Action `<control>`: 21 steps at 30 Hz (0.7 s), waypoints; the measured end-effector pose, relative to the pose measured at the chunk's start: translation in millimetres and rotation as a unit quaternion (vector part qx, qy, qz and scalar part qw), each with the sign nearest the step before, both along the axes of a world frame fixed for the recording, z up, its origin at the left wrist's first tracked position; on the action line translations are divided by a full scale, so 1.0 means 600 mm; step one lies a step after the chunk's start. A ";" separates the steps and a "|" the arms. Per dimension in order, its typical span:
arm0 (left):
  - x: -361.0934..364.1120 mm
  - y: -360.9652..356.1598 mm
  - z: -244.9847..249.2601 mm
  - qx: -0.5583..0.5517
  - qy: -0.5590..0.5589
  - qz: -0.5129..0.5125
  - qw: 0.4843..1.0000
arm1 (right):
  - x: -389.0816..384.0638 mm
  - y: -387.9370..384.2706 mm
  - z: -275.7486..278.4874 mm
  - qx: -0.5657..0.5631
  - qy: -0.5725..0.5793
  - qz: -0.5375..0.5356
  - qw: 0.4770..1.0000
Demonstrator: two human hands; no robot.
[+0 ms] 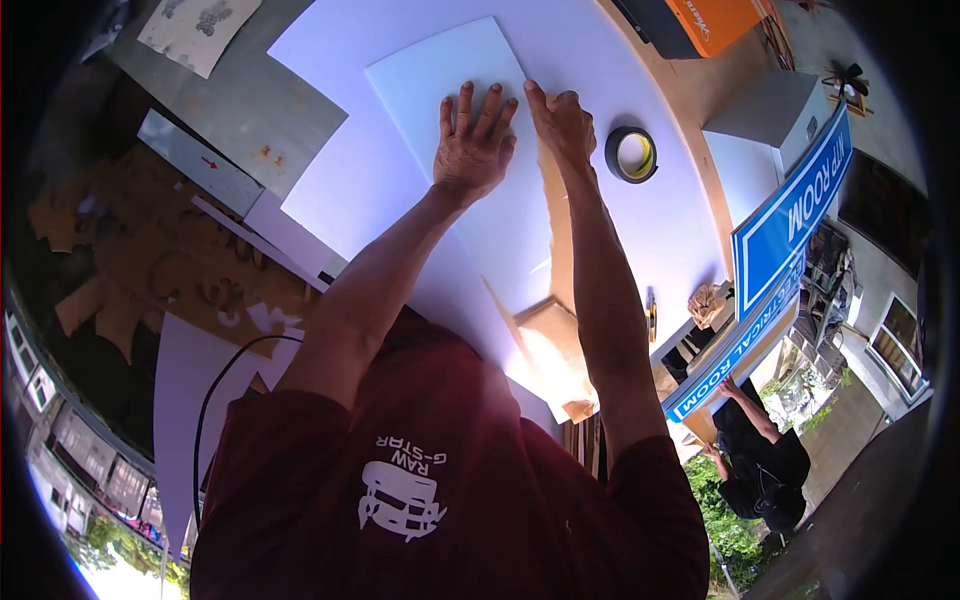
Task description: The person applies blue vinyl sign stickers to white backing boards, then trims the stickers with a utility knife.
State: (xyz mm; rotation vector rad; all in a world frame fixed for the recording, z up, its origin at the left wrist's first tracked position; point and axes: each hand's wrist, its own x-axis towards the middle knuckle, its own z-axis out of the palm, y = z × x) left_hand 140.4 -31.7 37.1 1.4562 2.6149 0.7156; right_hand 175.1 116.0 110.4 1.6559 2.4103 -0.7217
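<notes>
My left hand (472, 150) lies flat, fingers spread, on a pale white-blue sheet (425, 75). Beside it, at the sheet's right edge, my right hand (565, 125) has curled fingers, with one digit stretched along the edge. Whatever it may hold is hidden. A brown strip (562, 225) shows along the sheet's right side, under my right forearm. Both hands are above a large white board (670, 215). To the right of my right hand sits a black tape roll (611, 157) with a yellow inner ring.
A small yellow and black tool (652, 318) lies near the board's right edge. Blue signs (790, 220) stand at the right, with a person in black (770, 470) holding one. An orange box (715, 25) is at the top. Brown scraps (100, 310) lie at the left.
</notes>
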 end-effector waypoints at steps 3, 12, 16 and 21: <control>0.001 -0.003 -0.005 0.005 0.020 -0.003 1.000 | -0.004 0.012 -0.033 0.014 0.005 0.097 0.995; 0.001 0.005 -0.009 -0.003 0.054 0.004 0.999 | 0.158 -0.036 -0.049 0.033 0.124 -0.006 0.992; 0.002 0.006 -0.013 -0.012 0.088 0.005 0.996 | 0.329 -0.122 -0.026 0.004 0.196 -0.115 0.974; 0.002 0.007 -0.022 -0.009 0.125 0.006 0.992 | 0.546 -0.208 -0.007 -0.033 0.169 -0.224 0.959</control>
